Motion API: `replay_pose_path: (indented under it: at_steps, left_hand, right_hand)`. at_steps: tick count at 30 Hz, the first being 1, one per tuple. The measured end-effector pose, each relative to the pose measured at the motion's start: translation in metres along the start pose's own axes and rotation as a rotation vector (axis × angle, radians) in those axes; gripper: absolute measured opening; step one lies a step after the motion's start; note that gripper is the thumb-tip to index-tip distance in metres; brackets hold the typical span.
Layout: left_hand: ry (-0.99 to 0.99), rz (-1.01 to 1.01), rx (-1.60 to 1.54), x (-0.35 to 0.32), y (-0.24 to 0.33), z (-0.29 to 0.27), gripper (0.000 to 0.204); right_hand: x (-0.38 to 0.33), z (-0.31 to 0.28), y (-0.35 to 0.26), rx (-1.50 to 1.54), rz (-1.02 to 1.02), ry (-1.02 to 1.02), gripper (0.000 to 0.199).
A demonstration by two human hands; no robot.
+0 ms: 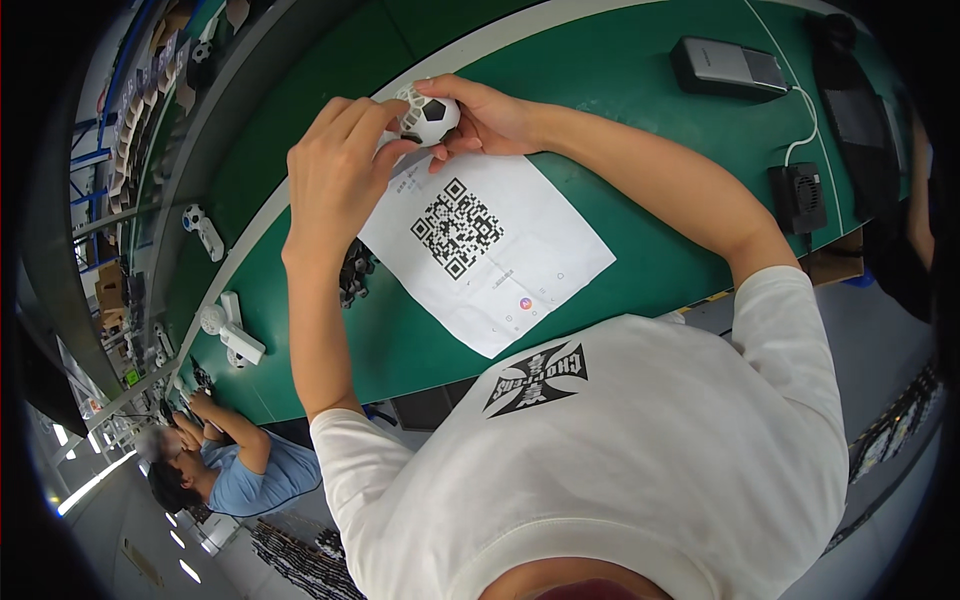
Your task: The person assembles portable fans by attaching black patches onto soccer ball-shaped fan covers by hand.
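A small black-and-white toy soccer ball [436,122] is held up over the far edge of a white sheet of paper [545,255]. My right hand [492,118] wraps it from the right, thumb on top and fingers underneath. From the left, my left hand [340,155] closes its bent fingers and thumb on the ball's left side. A pale openwork lattice [411,105] shows on that side, partly covered by the fingertips. The paper lies flat on the green table [620,180] and carries a large printed square code.
Dark small parts [356,273] lie beside my left forearm. White devices [232,330] rest at the table's left, another ball-ended device [203,232] beyond. At the right are a grey box [728,68] and a black cabled block [798,198]. A co-worker in blue [262,475] works at lower left.
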State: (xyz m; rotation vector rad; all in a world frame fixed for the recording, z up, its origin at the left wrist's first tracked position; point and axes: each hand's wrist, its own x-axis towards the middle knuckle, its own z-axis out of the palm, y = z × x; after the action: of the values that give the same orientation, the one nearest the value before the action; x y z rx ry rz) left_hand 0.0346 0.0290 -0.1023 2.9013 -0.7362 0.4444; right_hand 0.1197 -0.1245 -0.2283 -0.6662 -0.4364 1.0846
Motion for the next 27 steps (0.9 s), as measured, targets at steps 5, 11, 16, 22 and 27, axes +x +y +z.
replay_pose_path:
  at_steps: [5, 11, 16, 22, 27]
  left_hand:
    - [0.053, -0.099, -0.074, 0.005, -0.004, 0.007, 0.043]
    - [0.074, -0.155, -0.224, -0.02, -0.018, 0.014, 0.049]
    - [0.328, -0.077, -0.13, -0.025, 0.006, 0.038, 0.014]
    - [0.487, -0.221, -0.16, -0.072, 0.035, 0.06, 0.012]
    - [0.637, -0.394, -0.116, -0.085, 0.052, 0.093, 0.014]
  right_hand:
    - [-0.003, -0.006, -0.006, -0.013, 0.027, -0.008, 0.051]
    - [0.015, -0.016, 0.007, -0.091, -0.022, -0.088, 0.047]
    - [-0.01, -0.022, -0.006, -0.1, 0.072, 0.193, 0.051]
    - [-0.023, -0.035, 0.003, -0.526, -0.1, -0.077, 0.094]
    - [-0.035, 0.003, -0.002, -1.164, -0.356, -0.007, 0.1]
